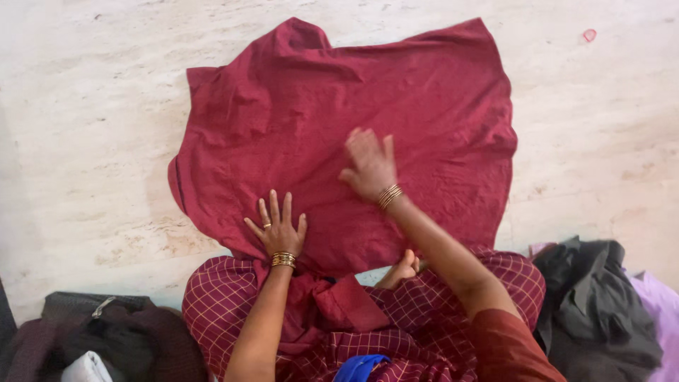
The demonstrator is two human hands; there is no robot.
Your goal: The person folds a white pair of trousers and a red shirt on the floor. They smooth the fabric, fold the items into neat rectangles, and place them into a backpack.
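A dark red garment point(424, 92) lies spread out on the pale stone floor point(85, 127). My left hand point(278, 230) rests flat on its near edge, fingers spread, with a ring and gold bangles at the wrist. My right hand point(369, 164) presses flat on the middle of the cloth, slightly blurred, bangles on that wrist too. Neither hand grips anything. My knees in red checked fabric point(226, 297) are at the bottom, with a bare foot point(400, 269) showing between them.
A heap of dark clothes point(113, 332) lies at the bottom left. A dark grey garment point(594, 304) and a lilac one point(661, 304) sit at the bottom right. A small red ring point(590, 35) lies on the floor at the top right.
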